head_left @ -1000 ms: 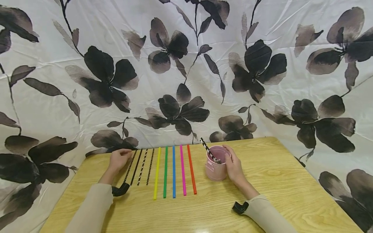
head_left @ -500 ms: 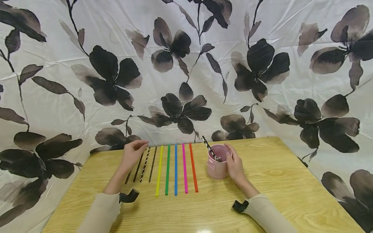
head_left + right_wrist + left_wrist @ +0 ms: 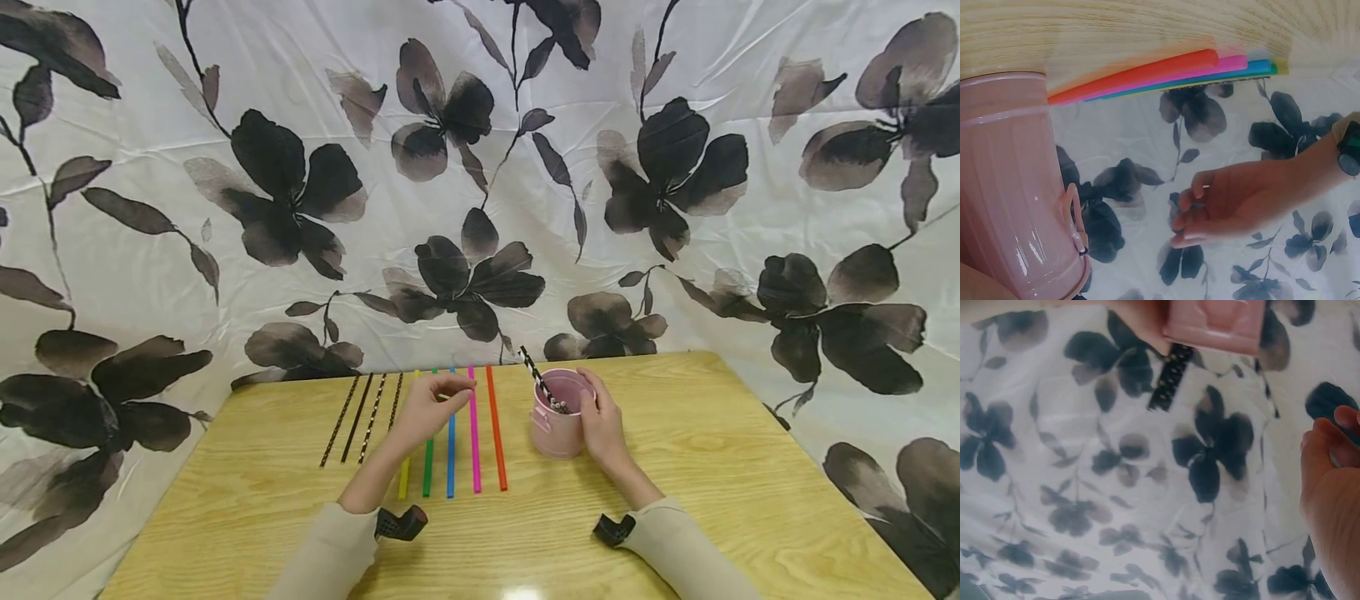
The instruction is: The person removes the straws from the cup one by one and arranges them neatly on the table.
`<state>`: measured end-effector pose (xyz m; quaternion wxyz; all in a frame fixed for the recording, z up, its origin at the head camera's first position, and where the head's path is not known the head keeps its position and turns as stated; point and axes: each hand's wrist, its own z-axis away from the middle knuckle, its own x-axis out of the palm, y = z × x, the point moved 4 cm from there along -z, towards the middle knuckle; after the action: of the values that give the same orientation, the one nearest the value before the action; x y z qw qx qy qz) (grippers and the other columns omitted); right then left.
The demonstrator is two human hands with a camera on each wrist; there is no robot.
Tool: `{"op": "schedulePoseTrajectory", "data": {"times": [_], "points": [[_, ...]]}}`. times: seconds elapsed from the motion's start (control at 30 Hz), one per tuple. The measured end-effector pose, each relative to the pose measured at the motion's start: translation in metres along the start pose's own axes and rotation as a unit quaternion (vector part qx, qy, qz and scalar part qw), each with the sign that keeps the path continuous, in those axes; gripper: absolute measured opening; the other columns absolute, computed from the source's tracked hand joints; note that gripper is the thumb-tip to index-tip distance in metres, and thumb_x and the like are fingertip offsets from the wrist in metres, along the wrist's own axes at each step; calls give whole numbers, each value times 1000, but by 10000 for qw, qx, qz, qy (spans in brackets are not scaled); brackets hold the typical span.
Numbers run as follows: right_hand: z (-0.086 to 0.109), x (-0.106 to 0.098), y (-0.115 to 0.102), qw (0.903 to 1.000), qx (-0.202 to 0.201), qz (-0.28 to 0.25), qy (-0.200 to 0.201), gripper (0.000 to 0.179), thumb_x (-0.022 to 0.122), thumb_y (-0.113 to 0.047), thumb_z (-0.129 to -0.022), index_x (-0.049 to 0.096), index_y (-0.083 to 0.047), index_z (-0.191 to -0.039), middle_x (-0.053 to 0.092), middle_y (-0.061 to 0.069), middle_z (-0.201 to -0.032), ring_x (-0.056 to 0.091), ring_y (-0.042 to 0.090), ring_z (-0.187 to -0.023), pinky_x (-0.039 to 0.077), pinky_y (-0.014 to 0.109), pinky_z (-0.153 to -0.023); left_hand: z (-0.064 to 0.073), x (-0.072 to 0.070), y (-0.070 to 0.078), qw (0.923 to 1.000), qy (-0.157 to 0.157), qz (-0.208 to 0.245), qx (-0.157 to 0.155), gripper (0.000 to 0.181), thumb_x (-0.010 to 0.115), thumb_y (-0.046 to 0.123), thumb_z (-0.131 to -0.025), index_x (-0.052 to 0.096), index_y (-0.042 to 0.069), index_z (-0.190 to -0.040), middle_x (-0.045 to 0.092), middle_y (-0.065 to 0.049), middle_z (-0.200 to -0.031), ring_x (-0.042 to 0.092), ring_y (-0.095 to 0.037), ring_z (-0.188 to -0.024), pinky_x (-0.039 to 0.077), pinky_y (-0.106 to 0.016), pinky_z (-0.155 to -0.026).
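Observation:
My right hand (image 3: 603,427) grips the right side of a small pink bucket (image 3: 553,437) that stands on the table. Black-and-white patterned straws (image 3: 533,372) lean in it, their upper ends above the rim at the left. My left hand (image 3: 426,410) hovers over the coloured straws, between the yellow straw (image 3: 404,482) and the pink straw (image 3: 476,450), partly covering the green straw (image 3: 428,475) and blue straw (image 3: 452,458). In the right wrist view, the left hand's fingers (image 3: 1192,215) are loosely curled, with nothing between them. The red straw (image 3: 497,442) lies nearest the bucket.
Several dark patterned straws (image 3: 367,425) lie side by side on the wooden table (image 3: 750,467), left of the coloured ones. A floral cloth (image 3: 555,275) hangs behind the table's back edge.
My left hand has moved right from the leftmost dark straw, across the row, to above the coloured straws. All the straws in the row still lie there. My right hand stays on the bucket.

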<state>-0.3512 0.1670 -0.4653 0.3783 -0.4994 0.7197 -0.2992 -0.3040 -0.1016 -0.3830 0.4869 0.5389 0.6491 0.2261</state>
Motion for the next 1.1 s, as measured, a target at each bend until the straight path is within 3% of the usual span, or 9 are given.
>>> {"op": "schedulePoseTrajectory", "data": {"times": [0.27,0.43,0.57,0.93,1.03,1.1], "points": [[-1,-3,-2,10000,55,23,-1,34,40,-17,-92,48,-17,-125,53,4,-120,49,18,-107,42,39,-84,-3,47,11,9990,-308,260,213,18,62,4,-81,64,2,-99,64,-11,-93,60,-24,-79,50,-33,-66],[0,-7,-23,9997,-210,-102,24,34,44,-4,-88,50,-2,-122,52,16,-118,50,30,-104,45,48,-75,-5,73,17,9972,-419,531,329,28,64,4,-80,60,-3,-106,62,-16,-98,59,-27,-79,50,-35,-66],[3,-7,-40,9995,-175,-238,-96,34,43,1,-87,47,2,-121,50,22,-117,48,35,-105,42,49,-78,-7,89,18,9954,-372,724,506,33,65,3,-78,59,-3,-110,61,-17,-100,59,-29,-77,51,-35,-66],[2,-4,-40,9970,156,-500,-573,36,40,-1,-88,38,7,-122,47,23,-117,47,34,-104,40,48,-84,-13,104,20,9944,93,798,681,20,66,2,-77,65,-2,-96,63,-9,-87,60,-23,-75,51,-35,-63],[1,-3,-42,9965,183,-500,-652,39,38,1,-87,37,0,-126,43,23,-123,44,35,-109,36,49,-88,-14,105,15,9945,186,825,626,17,66,6,-78,66,1,-94,63,-5,-85,60,-20,-73,51,-34,-62],[-1,-1,-32,9972,171,-380,-619,44,36,0,-87,37,-8,-130,40,19,-128,41,31,-113,33,48,-91,-14,105,15,9946,212,817,598,16,66,7,-79,66,2,-94,63,-5,-83,60,-20,-72,51,-33,-61]]}}
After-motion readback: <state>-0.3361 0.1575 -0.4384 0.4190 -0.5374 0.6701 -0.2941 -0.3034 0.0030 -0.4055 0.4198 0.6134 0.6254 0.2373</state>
